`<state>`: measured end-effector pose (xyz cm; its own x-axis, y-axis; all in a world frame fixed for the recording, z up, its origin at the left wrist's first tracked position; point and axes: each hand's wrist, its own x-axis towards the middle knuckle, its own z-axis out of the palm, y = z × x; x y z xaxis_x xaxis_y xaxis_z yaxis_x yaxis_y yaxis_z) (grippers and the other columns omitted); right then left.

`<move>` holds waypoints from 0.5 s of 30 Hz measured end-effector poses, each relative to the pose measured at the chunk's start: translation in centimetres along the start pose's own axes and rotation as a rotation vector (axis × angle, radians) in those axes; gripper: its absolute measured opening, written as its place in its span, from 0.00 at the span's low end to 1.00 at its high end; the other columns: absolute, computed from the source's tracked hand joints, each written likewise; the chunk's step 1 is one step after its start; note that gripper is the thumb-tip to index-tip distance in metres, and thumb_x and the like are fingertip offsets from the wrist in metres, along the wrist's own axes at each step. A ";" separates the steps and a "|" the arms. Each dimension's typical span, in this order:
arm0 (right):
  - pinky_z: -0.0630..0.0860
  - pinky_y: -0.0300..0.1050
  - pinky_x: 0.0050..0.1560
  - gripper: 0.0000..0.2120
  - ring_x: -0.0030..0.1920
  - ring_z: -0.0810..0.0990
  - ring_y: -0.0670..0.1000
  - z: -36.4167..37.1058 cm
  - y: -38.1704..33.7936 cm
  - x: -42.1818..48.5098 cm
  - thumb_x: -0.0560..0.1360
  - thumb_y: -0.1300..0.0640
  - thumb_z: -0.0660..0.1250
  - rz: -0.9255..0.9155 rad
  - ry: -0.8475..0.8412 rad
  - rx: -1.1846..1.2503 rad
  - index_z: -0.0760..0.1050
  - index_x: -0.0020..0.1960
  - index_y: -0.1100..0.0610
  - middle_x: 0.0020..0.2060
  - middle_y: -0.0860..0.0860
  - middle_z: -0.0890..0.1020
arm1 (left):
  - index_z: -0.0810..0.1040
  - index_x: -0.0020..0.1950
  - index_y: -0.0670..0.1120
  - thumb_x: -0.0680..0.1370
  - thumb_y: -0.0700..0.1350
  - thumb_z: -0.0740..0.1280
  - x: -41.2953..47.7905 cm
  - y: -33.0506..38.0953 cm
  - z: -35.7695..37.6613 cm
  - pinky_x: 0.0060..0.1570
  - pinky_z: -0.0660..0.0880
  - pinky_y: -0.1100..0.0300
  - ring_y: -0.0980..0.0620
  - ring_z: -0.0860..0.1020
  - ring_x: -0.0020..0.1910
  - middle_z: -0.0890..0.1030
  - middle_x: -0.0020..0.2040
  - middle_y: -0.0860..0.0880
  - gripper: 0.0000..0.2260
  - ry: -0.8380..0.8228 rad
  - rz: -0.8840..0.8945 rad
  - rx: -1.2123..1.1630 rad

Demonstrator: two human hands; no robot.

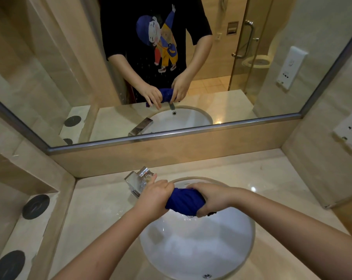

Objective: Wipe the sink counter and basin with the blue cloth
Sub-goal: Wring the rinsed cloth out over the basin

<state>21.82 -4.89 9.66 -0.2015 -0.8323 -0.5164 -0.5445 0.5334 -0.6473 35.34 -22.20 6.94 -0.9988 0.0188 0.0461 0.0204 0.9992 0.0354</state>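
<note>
From the head camera, I held the blue cloth (184, 202) bunched into a thick twisted roll above the far side of the white basin (211, 249). My left hand (154, 196) was closed around the roll's left end, its forefinger pointing out toward the chrome faucet (139, 179) just beside it. My right hand (213, 197) was clamped around the right end, fingers curled under the fabric. The cloth touched neither the basin nor the marble counter (98, 211); it hung in the air between my two fists. Thin streams of water fell from its underside into the bowl. The drain (207, 276) sat at the near edge of the basin, close to my body. Two dark round discs (36, 207) lay on the lower ledge to my left, well apart from the sink. The mirror (70, 67) above the backsplash showed both hands gripping the same blue roll over the reflected basin.
</note>
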 end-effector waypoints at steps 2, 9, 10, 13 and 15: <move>0.80 0.40 0.42 0.30 0.43 0.81 0.45 -0.6 -0.6 -0.5 0.64 0.49 0.79 0.068 -0.052 -0.040 0.71 0.62 0.52 0.49 0.47 0.81 | 0.72 0.35 0.46 0.53 0.37 0.73 -0.1 0.4 -0.6 0.37 0.77 0.58 0.49 0.72 0.26 0.73 0.28 0.51 0.16 0.028 0.053 0.028; 0.73 0.45 0.33 0.20 0.37 0.77 0.50 1.7 -0.6 0.0 0.62 0.65 0.74 0.007 0.091 0.454 0.73 0.52 0.55 0.40 0.51 0.77 | 0.73 0.39 0.44 0.58 0.32 0.68 0.8 -0.8 -1.9 0.25 0.69 0.57 0.46 0.70 0.28 0.72 0.32 0.47 0.13 0.229 0.113 0.184; 0.74 0.43 0.33 0.22 0.36 0.79 0.51 1.8 -0.8 -0.1 0.63 0.66 0.74 0.038 0.103 0.520 0.73 0.54 0.53 0.41 0.52 0.77 | 0.73 0.39 0.44 0.60 0.31 0.67 1.1 -1.1 -2.1 0.26 0.69 0.56 0.46 0.69 0.28 0.72 0.32 0.47 0.12 0.253 0.131 0.205; 0.73 0.37 0.28 0.21 0.28 0.78 0.43 1.0 -2.3 -0.8 0.66 0.66 0.73 0.085 0.162 0.458 0.71 0.54 0.55 0.39 0.50 0.77 | 0.73 0.39 0.43 0.64 0.30 0.62 1.9 -1.9 -3.3 0.33 0.71 0.56 0.46 0.68 0.28 0.71 0.32 0.46 0.09 0.336 0.190 0.237; 0.71 0.35 0.28 0.23 0.28 0.75 0.41 0.0 -3.2 -1.0 0.64 0.60 0.77 0.060 0.197 0.317 0.71 0.54 0.54 0.38 0.46 0.76 | 0.74 0.39 0.42 0.63 0.30 0.64 2.2 -2.1 -4.2 0.34 0.73 0.55 0.46 0.69 0.27 0.72 0.32 0.46 0.09 0.332 0.215 0.233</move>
<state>23.75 -5.77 12.26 -0.3947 -0.7950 -0.4606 -0.2545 0.5763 -0.7766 33.27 -24.44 11.14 -0.9035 0.2522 0.3467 0.1770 0.9560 -0.2341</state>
